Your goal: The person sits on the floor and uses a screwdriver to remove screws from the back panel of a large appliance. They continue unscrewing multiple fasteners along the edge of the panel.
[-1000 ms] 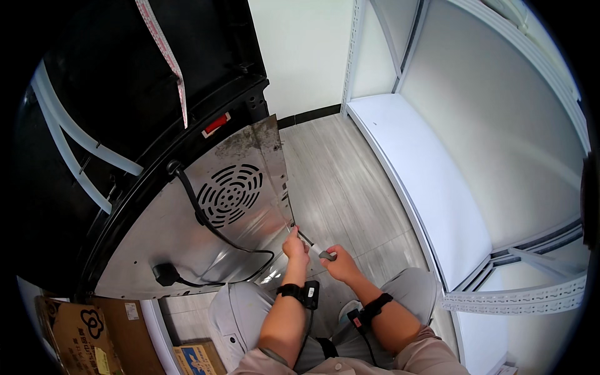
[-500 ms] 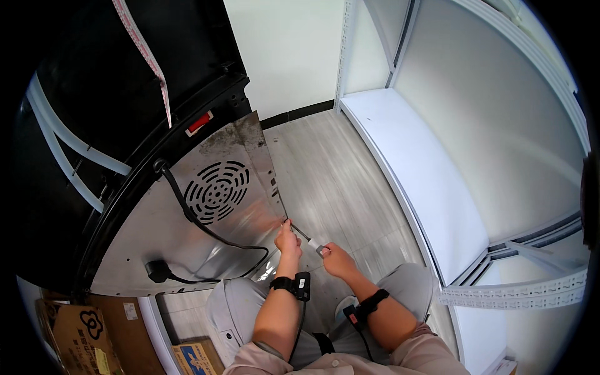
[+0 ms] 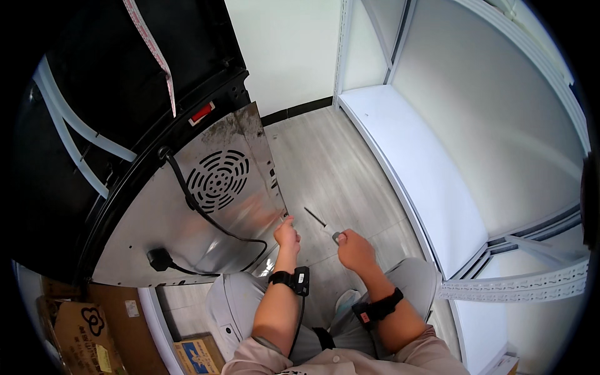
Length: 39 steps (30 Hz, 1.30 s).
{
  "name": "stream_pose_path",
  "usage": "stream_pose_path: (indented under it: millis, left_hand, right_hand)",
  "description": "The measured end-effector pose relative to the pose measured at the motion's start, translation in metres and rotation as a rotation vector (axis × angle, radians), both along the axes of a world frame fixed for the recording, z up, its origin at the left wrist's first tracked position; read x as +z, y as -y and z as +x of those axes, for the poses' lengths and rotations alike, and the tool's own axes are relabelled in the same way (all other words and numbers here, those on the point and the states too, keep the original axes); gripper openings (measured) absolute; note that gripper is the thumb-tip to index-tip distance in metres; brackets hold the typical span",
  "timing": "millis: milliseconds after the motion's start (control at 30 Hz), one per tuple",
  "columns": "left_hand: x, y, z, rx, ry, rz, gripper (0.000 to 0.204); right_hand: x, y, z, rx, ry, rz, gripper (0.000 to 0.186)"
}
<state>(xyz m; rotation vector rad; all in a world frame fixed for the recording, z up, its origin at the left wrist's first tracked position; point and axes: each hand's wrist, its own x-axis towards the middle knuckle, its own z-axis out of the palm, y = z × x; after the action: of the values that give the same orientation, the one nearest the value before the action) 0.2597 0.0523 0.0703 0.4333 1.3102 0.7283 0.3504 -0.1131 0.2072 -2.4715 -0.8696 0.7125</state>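
Observation:
My right hand (image 3: pixel 355 251) is closed round the white and grey handle of a screwdriver (image 3: pixel 317 216). The dark shaft points up and left, in the air over the floor and apart from the metal. At the right edge of a silver metal panel (image 3: pixel 187 250), my left hand (image 3: pixel 287 236) is closed, thumb and fingers together. Something small and dark shows at its fingertips, too small to name. A round pattern of vent slots (image 3: pixel 219 180) is cut in the panel. Across its front hangs a black power cord (image 3: pixel 212 222) with a black plug (image 3: pixel 160 259).
Above the panel rises a black housing (image 3: pixel 94 37) with a red switch (image 3: pixel 202 113), pale hoses (image 3: pixel 90 142) and a hanging measuring tape (image 3: pixel 150 42). White shelving (image 3: pixel 412 150) stands along the right. Cardboard boxes (image 3: pixel 84 337) sit at lower left, on a tiled floor (image 3: pixel 325 162).
My right hand has moved right with the screwdriver, drawing its tip away from my left fingertips and the panel edge. My left hand stays at that edge. The view has shifted slightly.

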Motion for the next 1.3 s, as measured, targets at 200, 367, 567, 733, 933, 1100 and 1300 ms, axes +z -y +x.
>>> stream_pose_path:
  millis: [200,367,567,733,933,1100,1300]
  left_hand:
    - [0.019,0.004,-0.021,-0.143,0.330,-0.185,0.021]
    - [0.062,0.011,-0.034,-0.157,0.447,-0.045,0.027]
    - [0.112,0.031,-0.055,-0.135,0.495,0.077,0.016]
    - [0.151,0.055,-0.078,-0.257,0.585,0.194,0.031]
    - [0.185,0.057,-0.072,-0.228,0.690,0.201,0.045]
    - [0.178,0.048,-0.065,-0.254,0.890,0.143,0.041]
    - [0.179,0.038,-0.054,-0.190,1.017,0.143,0.026]
  right_hand:
    - [0.042,-0.001,0.027,-0.068,-0.102,0.064,0.034]
    - [0.057,-0.003,0.033,-0.101,-0.185,0.176,0.035]
    - [0.071,-0.001,0.025,-0.007,-0.289,0.257,0.034]
    - [0.107,0.009,0.013,0.086,-0.434,0.429,0.029]
    - [0.106,0.012,0.013,0.191,-0.633,0.621,0.028]
    - [0.099,0.019,0.024,0.120,-0.599,0.622,0.027]
    - [0.092,0.019,0.032,0.063,-0.609,0.637,0.024]
